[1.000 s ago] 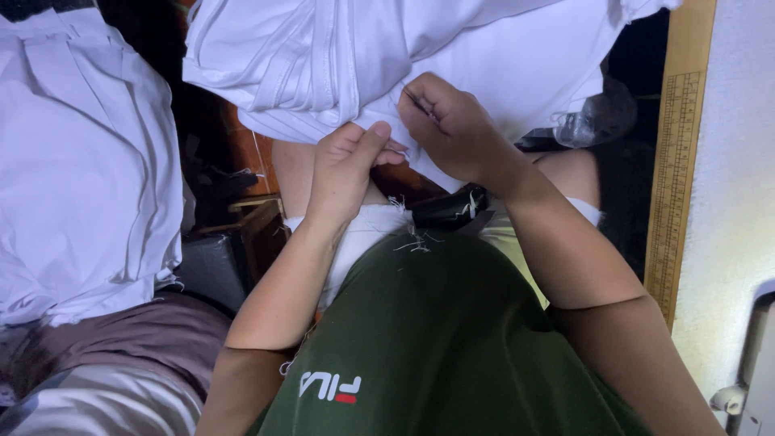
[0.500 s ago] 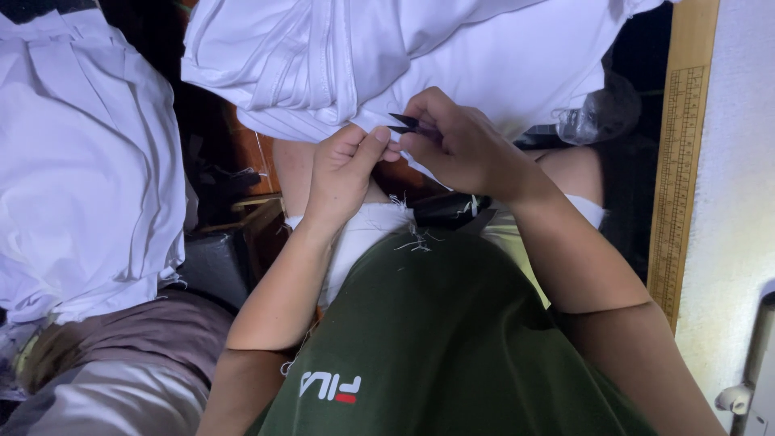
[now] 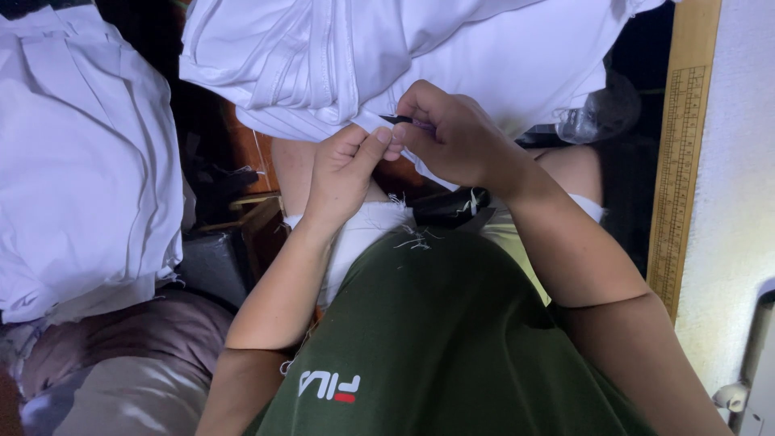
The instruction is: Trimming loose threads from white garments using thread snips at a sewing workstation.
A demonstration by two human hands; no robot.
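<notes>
Over our lap, our left hand (image 3: 343, 165) pinches the white garment (image 3: 387, 56) hem while our right hand's (image 3: 452, 137) fingers grasp a small dark tool (image 3: 397, 119).

The left hand (image 3: 343, 165) pinches the edge of a white garment (image 3: 363, 56) while the right hand (image 3: 452, 137) grips a small dark tool (image 3: 397, 119), possibly thread snips, touching the fabric.
</notes>
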